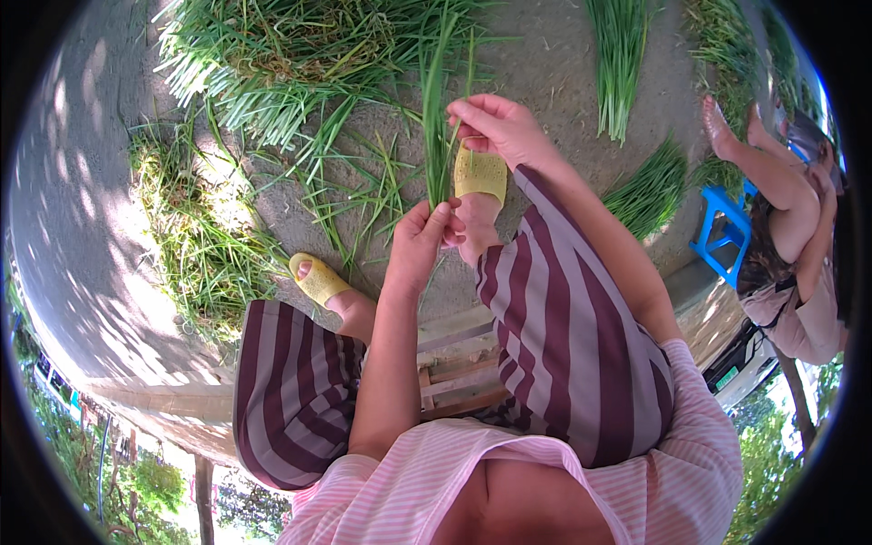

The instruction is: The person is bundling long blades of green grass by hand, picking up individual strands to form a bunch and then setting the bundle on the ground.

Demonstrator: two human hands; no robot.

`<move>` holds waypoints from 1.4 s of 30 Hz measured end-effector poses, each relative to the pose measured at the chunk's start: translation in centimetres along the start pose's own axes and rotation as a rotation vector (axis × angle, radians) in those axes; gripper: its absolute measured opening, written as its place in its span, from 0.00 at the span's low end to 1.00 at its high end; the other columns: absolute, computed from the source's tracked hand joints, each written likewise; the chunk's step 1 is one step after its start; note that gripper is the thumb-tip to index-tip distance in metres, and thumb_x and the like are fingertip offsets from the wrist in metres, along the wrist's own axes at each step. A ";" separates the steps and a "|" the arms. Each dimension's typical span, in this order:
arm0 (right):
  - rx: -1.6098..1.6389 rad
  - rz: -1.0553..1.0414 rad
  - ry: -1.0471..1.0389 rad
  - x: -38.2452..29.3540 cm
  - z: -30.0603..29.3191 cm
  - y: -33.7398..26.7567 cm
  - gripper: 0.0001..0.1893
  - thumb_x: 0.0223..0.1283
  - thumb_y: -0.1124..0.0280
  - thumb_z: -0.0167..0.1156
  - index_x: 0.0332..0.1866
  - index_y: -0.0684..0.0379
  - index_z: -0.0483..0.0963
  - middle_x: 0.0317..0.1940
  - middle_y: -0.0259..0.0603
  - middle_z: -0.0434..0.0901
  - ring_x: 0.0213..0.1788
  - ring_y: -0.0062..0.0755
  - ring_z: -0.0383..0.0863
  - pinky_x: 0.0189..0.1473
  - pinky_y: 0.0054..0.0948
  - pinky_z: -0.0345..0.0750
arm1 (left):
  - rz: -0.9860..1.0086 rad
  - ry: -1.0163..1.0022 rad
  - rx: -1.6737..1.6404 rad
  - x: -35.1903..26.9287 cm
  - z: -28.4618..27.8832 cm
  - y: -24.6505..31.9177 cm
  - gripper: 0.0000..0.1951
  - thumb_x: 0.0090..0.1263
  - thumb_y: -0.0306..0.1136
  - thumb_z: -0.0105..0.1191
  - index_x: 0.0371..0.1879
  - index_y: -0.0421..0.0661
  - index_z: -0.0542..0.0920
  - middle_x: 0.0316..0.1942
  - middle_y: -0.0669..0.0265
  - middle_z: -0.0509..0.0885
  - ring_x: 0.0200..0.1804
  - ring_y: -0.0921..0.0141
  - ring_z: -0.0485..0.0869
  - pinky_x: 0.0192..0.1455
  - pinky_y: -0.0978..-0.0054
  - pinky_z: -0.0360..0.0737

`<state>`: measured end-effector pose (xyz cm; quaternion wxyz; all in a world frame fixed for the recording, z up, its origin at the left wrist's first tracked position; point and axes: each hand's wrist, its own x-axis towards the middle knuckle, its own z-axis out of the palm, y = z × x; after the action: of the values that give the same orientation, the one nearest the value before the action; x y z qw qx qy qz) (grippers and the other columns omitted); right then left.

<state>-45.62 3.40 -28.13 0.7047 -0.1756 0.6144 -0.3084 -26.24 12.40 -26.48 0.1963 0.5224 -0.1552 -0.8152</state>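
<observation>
My left hand (426, 231) grips a small bunch of long green leaves (434, 136), likely garlic chives, near its lower end, so the bunch points away from me. Up and to the right of it, my right hand (501, 126) pinches a single yellowish-green leaf (470, 75) between thumb and fingers, close beside the bunch. A large heap of the same leaves (272, 88), pale ends towards me, lies on the ground ahead and to the left. Loose leaves (368, 184) are scattered between the heap and my feet.
A pile of trimmed, yellowing leaves (204, 252) lies by my left slipper (317, 279). Two neat bundles, one upper (618, 68) and one lower (650, 187), rest on the concrete at right. Beyond them another person (783, 170) sits near a blue plastic stool (725, 231).
</observation>
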 end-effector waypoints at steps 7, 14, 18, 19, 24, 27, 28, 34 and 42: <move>0.081 -0.002 -0.160 -2.7 -1.8 -0.1 0.14 0.71 0.60 0.56 0.48 0.60 0.76 0.38 0.30 0.81 0.44 0.19 0.80 0.48 0.20 0.76 | -0.033 0.020 -0.378 0.0 -0.3 0.5 0.16 0.79 0.33 0.41 0.57 0.36 0.74 0.32 0.68 0.79 0.29 0.77 0.73 0.37 0.75 0.76; -1.000 -0.223 -0.259 -4.6 0.4 0.3 0.13 0.62 0.58 0.62 0.42 0.56 0.82 0.25 0.35 0.81 0.30 0.32 0.81 0.35 0.32 0.76 | -0.036 0.031 -0.442 0.2 -0.5 0.6 0.19 0.79 0.36 0.34 0.56 0.35 0.74 0.34 0.65 0.79 0.29 0.74 0.73 0.37 0.71 0.74; -1.092 -0.374 -0.308 -4.9 0.8 1.4 0.13 0.57 0.57 0.64 0.37 0.56 0.81 0.27 0.40 0.80 0.33 0.41 0.82 0.36 0.37 0.76 | -0.050 0.025 -0.453 0.2 -0.4 0.7 0.19 0.79 0.36 0.34 0.54 0.35 0.74 0.36 0.64 0.80 0.30 0.74 0.73 0.36 0.70 0.74; -1.099 -0.411 -0.307 -4.9 0.9 1.6 0.12 0.57 0.58 0.64 0.35 0.56 0.81 0.27 0.40 0.80 0.33 0.42 0.82 0.36 0.36 0.76 | -0.051 0.022 -0.460 0.2 -0.4 0.7 0.19 0.79 0.36 0.35 0.54 0.35 0.74 0.36 0.63 0.80 0.29 0.74 0.73 0.36 0.70 0.74; -1.161 -0.460 -0.276 -5.0 1.2 1.7 0.11 0.58 0.60 0.62 0.32 0.58 0.78 0.30 0.40 0.80 0.36 0.44 0.82 0.39 0.39 0.77 | -0.013 -0.003 -0.416 0.2 -0.6 0.4 0.15 0.77 0.31 0.39 0.54 0.35 0.74 0.37 0.64 0.80 0.32 0.74 0.76 0.39 0.72 0.77; -1.168 -0.464 -0.246 -5.0 1.2 1.8 0.12 0.58 0.59 0.61 0.33 0.58 0.78 0.31 0.40 0.80 0.37 0.45 0.82 0.41 0.41 0.77 | -0.005 -0.017 -0.391 0.4 -0.8 0.0 0.13 0.76 0.27 0.40 0.54 0.36 0.74 0.38 0.64 0.81 0.33 0.75 0.78 0.41 0.73 0.79; -1.169 -0.460 -0.239 -5.0 1.1 1.8 0.12 0.58 0.58 0.60 0.33 0.58 0.78 0.32 0.40 0.79 0.37 0.46 0.82 0.42 0.42 0.76 | -0.004 -0.019 -0.384 0.4 -0.9 -0.1 0.13 0.76 0.25 0.41 0.54 0.36 0.74 0.38 0.64 0.82 0.33 0.75 0.79 0.41 0.74 0.79; -1.151 -0.474 -0.282 -5.1 1.2 1.3 0.11 0.57 0.61 0.59 0.33 0.58 0.78 0.32 0.41 0.80 0.38 0.47 0.82 0.43 0.43 0.76 | -0.015 0.128 -0.245 0.5 -0.3 -0.1 0.11 0.76 0.25 0.43 0.53 0.37 0.75 0.36 0.66 0.82 0.31 0.78 0.79 0.38 0.78 0.79; -1.171 -0.377 -0.334 -5.2 1.2 1.5 0.10 0.57 0.64 0.61 0.31 0.60 0.76 0.28 0.40 0.79 0.32 0.42 0.82 0.35 0.38 0.77 | -0.036 0.210 -0.079 0.6 -0.4 -0.5 0.07 0.72 0.24 0.49 0.40 0.36 0.80 0.31 0.67 0.84 0.28 0.79 0.79 0.33 0.82 0.77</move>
<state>-44.43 7.75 -24.92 0.5118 -0.6827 0.5215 -0.0086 -26.17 12.54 -27.39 0.2170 0.5993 -0.0920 -0.7650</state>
